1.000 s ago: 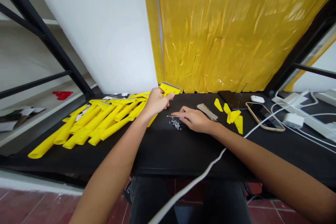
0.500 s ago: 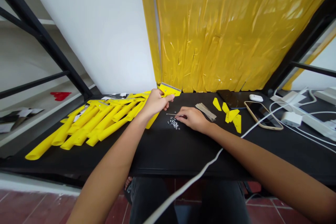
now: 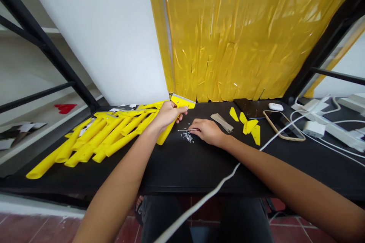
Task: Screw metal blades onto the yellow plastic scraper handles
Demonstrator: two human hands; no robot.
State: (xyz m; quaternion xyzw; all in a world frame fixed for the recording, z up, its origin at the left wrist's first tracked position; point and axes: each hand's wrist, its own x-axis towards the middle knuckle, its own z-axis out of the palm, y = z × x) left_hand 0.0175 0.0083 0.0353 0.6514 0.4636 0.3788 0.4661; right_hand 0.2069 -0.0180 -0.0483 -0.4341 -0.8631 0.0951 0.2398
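Observation:
My left hand (image 3: pixel 168 115) is closed around a yellow plastic scraper (image 3: pixel 181 101), whose wide head with a grey metal edge points up and away. The scraper's handle slants down below my fingers. In my closed right hand (image 3: pixel 210 131) is a thin screwdriver (image 3: pixel 186 130), pinched so its metal shaft points left. Under the shaft lies a pile of small screws and nuts (image 3: pixel 188 138) on the black table (image 3: pixel 199 171). Whether the screwdriver's tip touches any of them, I cannot tell. Several more yellow scrapers (image 3: pixel 98 140) lie overlapped to the left.
Grey metal strips (image 3: pixel 222 122) and flat yellow plastic pieces (image 3: pixel 251 126) lie right of my right hand. Farther right are a phone (image 3: pixel 283 124), a white earbud case (image 3: pixel 275 107) and a charger (image 3: pixel 314 129). A white cable (image 3: pixel 228 178) crosses my right forearm.
The screwdriver has shifted slightly left and closer to me over the small screws and nuts. My left hand keeps its hold on the scraper. The view has tilted a little.

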